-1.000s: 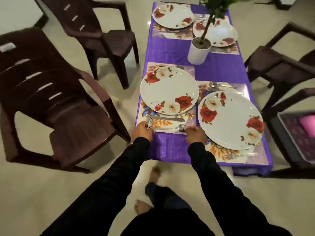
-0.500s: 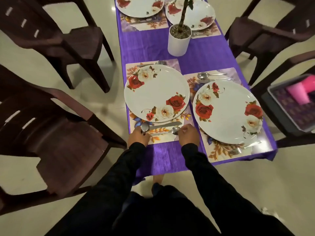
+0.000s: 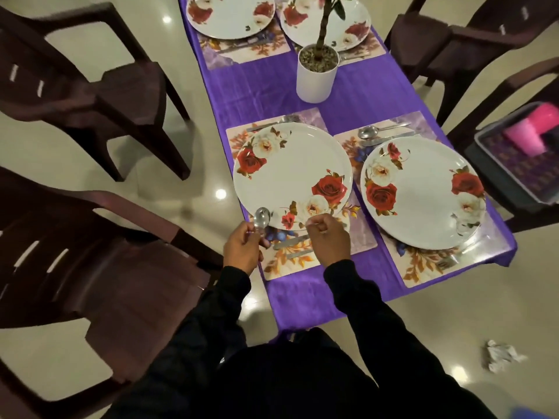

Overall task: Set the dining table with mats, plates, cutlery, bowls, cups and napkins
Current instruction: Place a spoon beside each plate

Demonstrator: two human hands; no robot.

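While four plates lie set.

1. No writing, brand, number or sign can be read anywhere.
2. The plates and mats carry only printed roses and leaves.
3. The white plant pot is plain.

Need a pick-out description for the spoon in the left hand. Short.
Start at the long table under the purple tablecloth and go to its near-left floral place mat. The left hand holds a shiny metal spoon, bowl up, at the plate's near-left rim; other cutlery lies flat on mats.
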